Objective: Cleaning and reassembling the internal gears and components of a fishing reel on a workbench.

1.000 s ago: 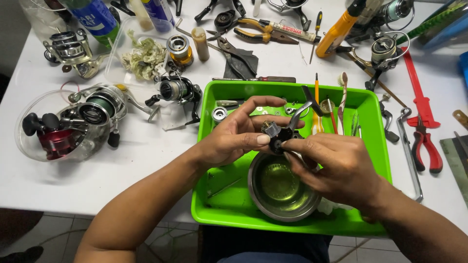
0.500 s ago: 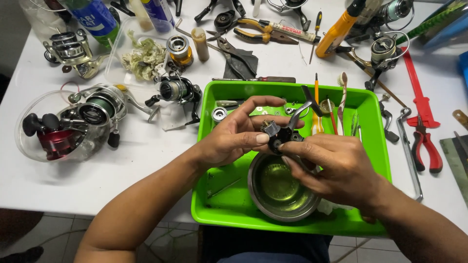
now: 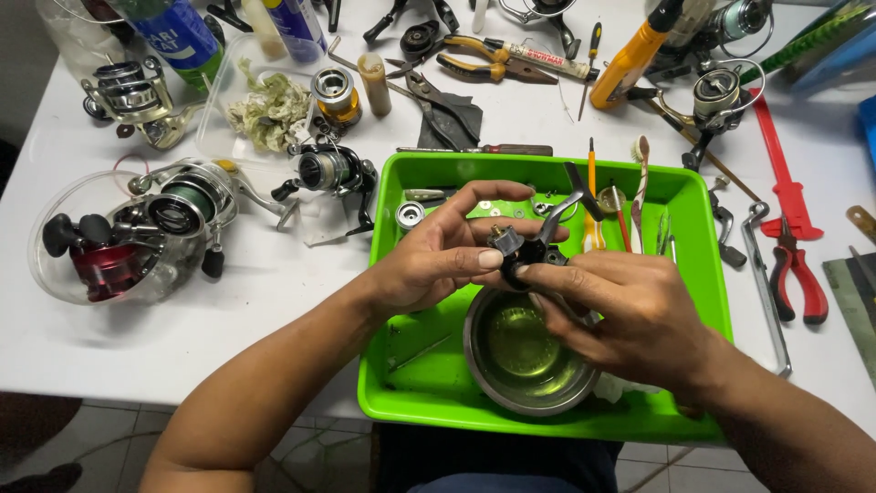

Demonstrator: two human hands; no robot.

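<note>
Both hands meet over a bright green tray (image 3: 703, 301) and hold one small dark fishing reel body (image 3: 520, 251) between them. My left hand (image 3: 438, 251) pinches its left side with thumb and fingers. My right hand (image 3: 630, 315) grips it from the right and below, and the reel's thin metal arm sticks up between the fingers. Right under the hands a round metal bowl (image 3: 525, 361) sits in the tray. Small washers, a brush and slim tools lie at the tray's far end.
On the white table, several fishing reels stand left of the tray: a red one in a clear bowl (image 3: 100, 260) and a black one (image 3: 328, 173). Pliers (image 3: 479, 59), a yellow tool (image 3: 634, 59), red pliers (image 3: 794, 265) and a metal crank (image 3: 762, 283) lie around.
The hands and the reel body stay nearly still over the bowl; only the fingers shift slightly on the part.
</note>
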